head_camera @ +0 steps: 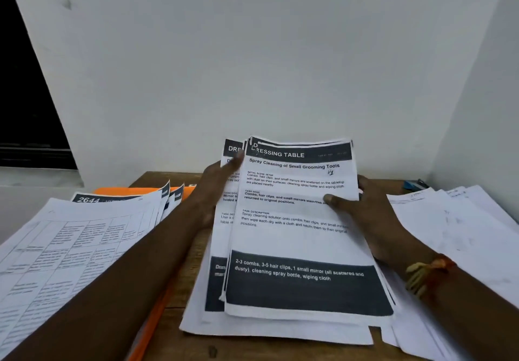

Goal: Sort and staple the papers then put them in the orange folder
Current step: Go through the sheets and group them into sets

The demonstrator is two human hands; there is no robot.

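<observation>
We look down from head height at a brown wooden worktop point(280, 352) set against a pale wall. In the middle, both hands hold up a thin sheaf of white printed sheets point(295, 234) with black header and footer bands; the front page is headed "DRESSING TABLE". The sheaf tilts toward us, and its lower edge seems to rest on a flat pile of white paper point(252, 329) on the worktop. The left hand point(222, 176) holds the sheaf's upper left edge, where a rear sheet fans out. One blurred digit lies against that sheet, and the rest are hidden. The right hand point(370, 220) grips the right edge, thumb pressed on the front page and fingers behind. To the left, a spread of white sheets printed with tables point(70, 248) covers most of a flat orange folder point(126, 191). To the right lies another loose spread of white sheets point(463, 234). Near the far right corner is a small blue object point(415, 184), possibly the stapler but too small to tell. We judge the sheaf light, floppy and slippery sheet on sheet. It would fan or sag if pinched at one corner, so holding both side edges and tapping the bottom square on the worktop looks wise before stapling.
</observation>
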